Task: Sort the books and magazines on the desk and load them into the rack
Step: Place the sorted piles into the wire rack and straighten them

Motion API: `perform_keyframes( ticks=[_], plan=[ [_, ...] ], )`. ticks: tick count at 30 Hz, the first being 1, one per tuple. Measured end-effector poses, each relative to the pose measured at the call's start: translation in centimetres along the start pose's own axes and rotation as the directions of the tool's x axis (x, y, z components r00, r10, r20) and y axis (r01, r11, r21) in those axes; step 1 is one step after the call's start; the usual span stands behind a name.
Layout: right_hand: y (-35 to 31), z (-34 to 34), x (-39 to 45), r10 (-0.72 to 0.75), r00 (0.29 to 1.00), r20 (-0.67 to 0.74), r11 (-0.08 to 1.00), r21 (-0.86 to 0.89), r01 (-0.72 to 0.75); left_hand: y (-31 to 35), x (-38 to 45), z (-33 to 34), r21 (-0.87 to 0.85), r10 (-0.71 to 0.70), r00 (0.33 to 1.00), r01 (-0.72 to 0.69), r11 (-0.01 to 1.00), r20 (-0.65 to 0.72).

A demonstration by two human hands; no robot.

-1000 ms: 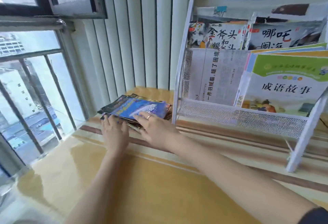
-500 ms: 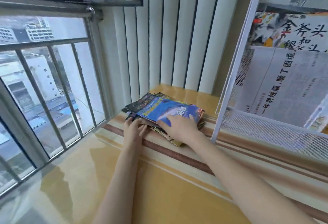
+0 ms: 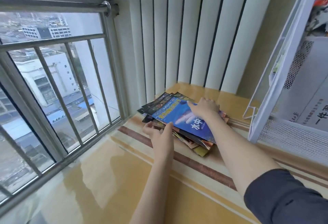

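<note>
A stack of books and magazines [image 3: 197, 142] lies on the yellow desk [image 3: 110, 184] near the window corner. On top is a blue book [image 3: 179, 117] with white characters. My left hand [image 3: 159, 131] grips the stack's near left edge, thumb on the blue cover and fingers under it. My right hand [image 3: 204, 108] rests curled on the far right part of the blue book; its fingertips are hidden. The white wire rack [image 3: 276, 74] stands at the right, with a newspaper [image 3: 310, 110] in its lower tier.
A barred window [image 3: 53, 85] runs along the desk's left edge. White vertical blinds [image 3: 186, 37] hang behind the stack. The desk carries brown stripes [image 3: 204, 167] running toward the rack.
The view has swung left and closer to the stack. My right hand has slid from the near side of the blue book to its far right part. My left hand now grips the stack's edge.
</note>
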State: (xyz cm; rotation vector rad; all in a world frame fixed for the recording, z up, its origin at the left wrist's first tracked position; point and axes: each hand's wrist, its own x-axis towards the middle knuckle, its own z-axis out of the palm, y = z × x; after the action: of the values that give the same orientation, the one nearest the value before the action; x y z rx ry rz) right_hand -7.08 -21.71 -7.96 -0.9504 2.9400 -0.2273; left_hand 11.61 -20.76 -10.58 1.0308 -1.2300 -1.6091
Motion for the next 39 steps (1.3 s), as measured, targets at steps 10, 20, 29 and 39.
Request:
perform_keyframes(
  ticks=[10, 20, 29, 39],
  plan=[
    [-1.0, -1.3, -2.6, 0.046, 0.983, 0.178, 0.985, 0.158, -0.075, 1.2, 2.6, -3.9, 0.031, -0.099, 0.990, 0.103, 0.994, -0.102],
    [-1.0, -0.8, -6.5, 0.047, 0.955, 0.292, 0.827, 0.526, -0.201, 2.7, 2.6, -7.5, 0.155, -0.205, 0.974, 0.189, 0.970, 0.097],
    [1.5, 0.7, -13.2, -0.198, 0.980, 0.030, 0.342, 0.939, 0.041, 3.7, 0.9, -8.4, 0.193, -0.112, 0.975, 0.075, 0.978, 0.192],
    [5.2, -9.3, -22.4, -0.365, 0.856, -0.366, 0.268, 0.839, 0.474, 7.1, -5.2, -6.7, -0.163, 0.184, 0.946, -0.144, 0.976, 0.267]
  ],
)
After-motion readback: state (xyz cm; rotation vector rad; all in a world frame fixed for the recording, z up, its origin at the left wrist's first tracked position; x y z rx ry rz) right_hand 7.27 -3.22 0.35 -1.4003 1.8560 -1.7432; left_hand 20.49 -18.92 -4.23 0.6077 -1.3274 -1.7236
